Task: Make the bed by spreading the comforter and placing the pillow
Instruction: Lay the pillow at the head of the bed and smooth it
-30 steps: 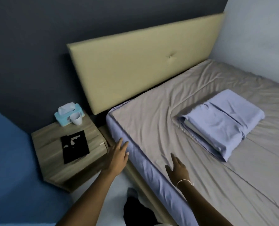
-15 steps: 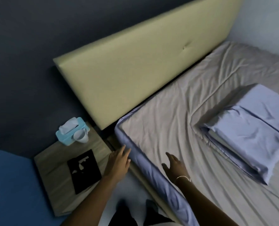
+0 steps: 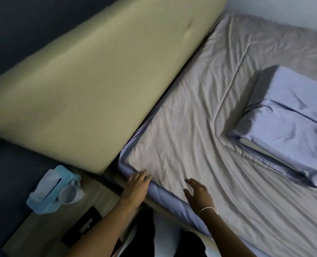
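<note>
Beside bed, nightstand carries tissue box, cup; left hand and right hand spread wide.

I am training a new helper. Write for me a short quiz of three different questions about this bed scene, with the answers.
1. True or false: the pillow lies against the headboard.
2. Which of the hands wears a thin bracelet: A) left hand B) right hand?
3. Fill in: the white cup leans against the blue ____ on the nightstand.

Key
1. False; it lies apart from it, out on the grey comforter.
2. B.
3. Tissue box.
</note>
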A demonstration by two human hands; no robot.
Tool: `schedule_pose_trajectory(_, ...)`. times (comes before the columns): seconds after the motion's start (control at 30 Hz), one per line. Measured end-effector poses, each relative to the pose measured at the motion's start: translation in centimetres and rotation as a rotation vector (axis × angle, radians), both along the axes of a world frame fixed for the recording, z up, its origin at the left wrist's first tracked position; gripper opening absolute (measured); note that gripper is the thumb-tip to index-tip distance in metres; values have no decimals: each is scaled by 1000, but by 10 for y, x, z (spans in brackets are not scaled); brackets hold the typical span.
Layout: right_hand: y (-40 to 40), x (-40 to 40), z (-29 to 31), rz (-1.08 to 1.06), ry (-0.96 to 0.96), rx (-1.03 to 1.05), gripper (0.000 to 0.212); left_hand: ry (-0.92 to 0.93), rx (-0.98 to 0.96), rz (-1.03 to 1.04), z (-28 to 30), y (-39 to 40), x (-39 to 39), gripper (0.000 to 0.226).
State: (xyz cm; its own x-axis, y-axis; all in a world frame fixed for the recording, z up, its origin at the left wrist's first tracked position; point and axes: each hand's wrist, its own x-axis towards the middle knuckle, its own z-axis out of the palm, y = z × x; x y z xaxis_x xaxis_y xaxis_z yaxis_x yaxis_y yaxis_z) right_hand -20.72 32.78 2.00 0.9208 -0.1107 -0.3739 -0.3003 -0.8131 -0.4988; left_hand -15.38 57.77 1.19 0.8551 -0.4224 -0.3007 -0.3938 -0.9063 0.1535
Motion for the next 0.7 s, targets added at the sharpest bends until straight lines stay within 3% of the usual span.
schedule_pose_trajectory(0.07, 19, 13, -30, 18, 13, 7, 41, -24, 34, -58, -35, 12, 23, 37)
schedule_pose_trajectory(0.17, 40, 36, -80, 62, 70, 9, 46, 76, 66, -75, -88, 15, 55, 36)
schedule_pose_trajectory(0.2, 46, 44, -88, 85, 86, 3, 49, 130, 99, -97, -98, 15, 62, 40)
schedule_pose_trajectory(0.3, 59, 66, -124, 213, 113, -13, 61, 69, 170, -254, -140, 17, 83, 71)
schedule_pose_trajectory(0.4, 66, 64, -161, 318, 143, 15, 66, 21, 196, -391, -166, 24, 95, 67)
schedule_pose_trajectory(0.47, 68, 62, -184, 302, -7, -27, 57, -52, 169, -461, -183, 33, 99, 54)
schedule_pose_trajectory(0.57, 72, 59, -198, 243, -221, -112, 32, -165, 64, -492, -200, 47, 99, 52)
schedule_pose_trajectory(0.7, 106, 45, -195, 356, -270, -171, 34, -240, 2, -454, -202, 88, 79, 51)
